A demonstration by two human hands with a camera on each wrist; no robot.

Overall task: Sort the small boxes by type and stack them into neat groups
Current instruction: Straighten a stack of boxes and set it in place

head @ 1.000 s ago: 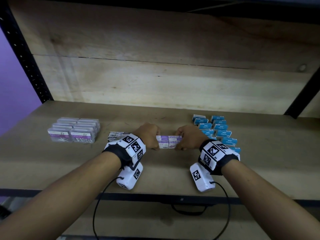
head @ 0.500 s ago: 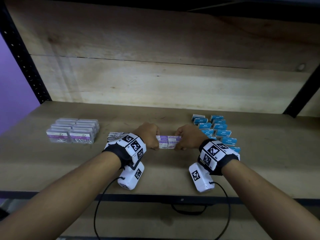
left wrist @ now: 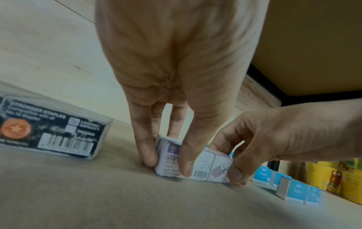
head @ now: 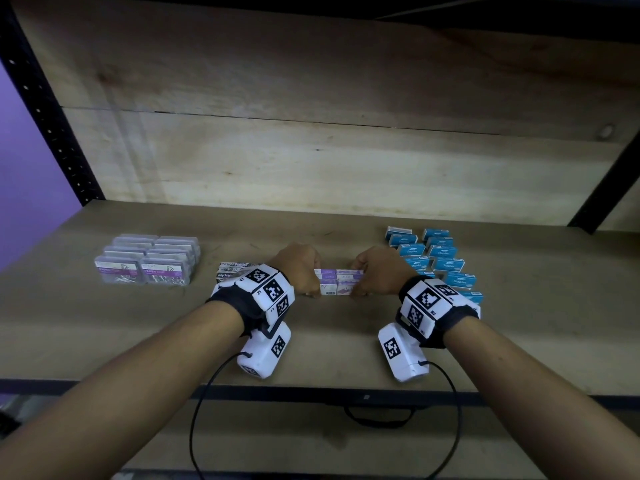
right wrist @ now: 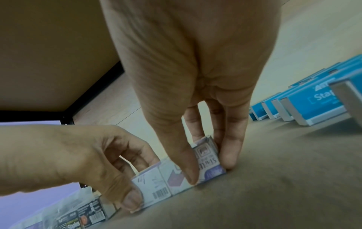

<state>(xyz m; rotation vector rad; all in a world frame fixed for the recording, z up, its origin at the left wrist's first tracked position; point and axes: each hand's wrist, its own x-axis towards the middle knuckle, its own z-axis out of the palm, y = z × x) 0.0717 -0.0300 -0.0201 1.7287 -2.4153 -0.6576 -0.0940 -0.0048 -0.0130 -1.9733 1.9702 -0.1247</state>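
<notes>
Both hands are down on the little stack of white-and-purple staple boxes in the middle of the shelf board: the left hand pinches its left end, thumb on the near face and fingers curled down round the end and far side, while the right hand does the same at the right end, thumb pressed to the near face and fingers wrapped behind. The stack sits flat on the board, squeezed between the two hands, its barcode face turned toward the person. Just to the left, touching or almost touching the left wrist band, lies a group of black-and-white staple boxes. Further left, well apart, stand the clear paper-clip boxes, packed in two neat rows. Off to the right, two rows of blue staple boxes run back toward the wooden back panel, each box leaning on the next. In the left wrist view some yellow packaging shows beyond the blue rows, too blurred to read.
</notes>
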